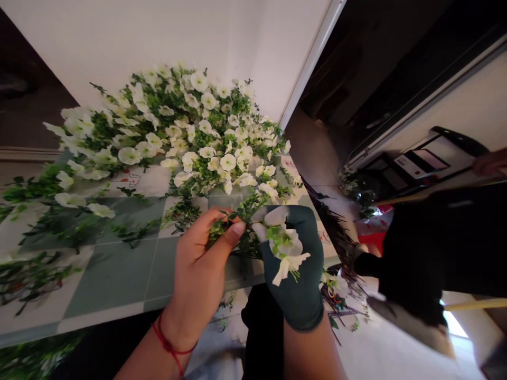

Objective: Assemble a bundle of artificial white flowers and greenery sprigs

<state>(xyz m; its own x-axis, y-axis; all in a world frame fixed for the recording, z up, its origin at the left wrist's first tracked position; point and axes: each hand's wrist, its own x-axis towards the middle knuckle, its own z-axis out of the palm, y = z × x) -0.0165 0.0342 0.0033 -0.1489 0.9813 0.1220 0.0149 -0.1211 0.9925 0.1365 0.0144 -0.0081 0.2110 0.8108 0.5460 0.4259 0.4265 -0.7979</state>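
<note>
My bare left hand (204, 264), with a red cord at the wrist, pinches a green leafy sprig (219, 227) between thumb and fingers. Close beside it, my right hand (295, 274) wears a dark green glove with pale fingertips. Its fingers are closed around the stem of a white artificial flower (287, 243), whose blooms hang over the back of the glove. Leafy stems run between the two hands just above the table's front edge. Exactly where the stems meet is hidden by my fingers. Behind my hands lies a large heap of white flowers (227, 161) with green leaves.
The flowers lie on a green-and-white checked table (119, 269) against a white wall. Loose green sprigs (134, 232) are scattered at the left. Dark stems (330, 221) stick out past the right edge. A person in black clothing (455, 237) is at the right, near a red item (372, 240).
</note>
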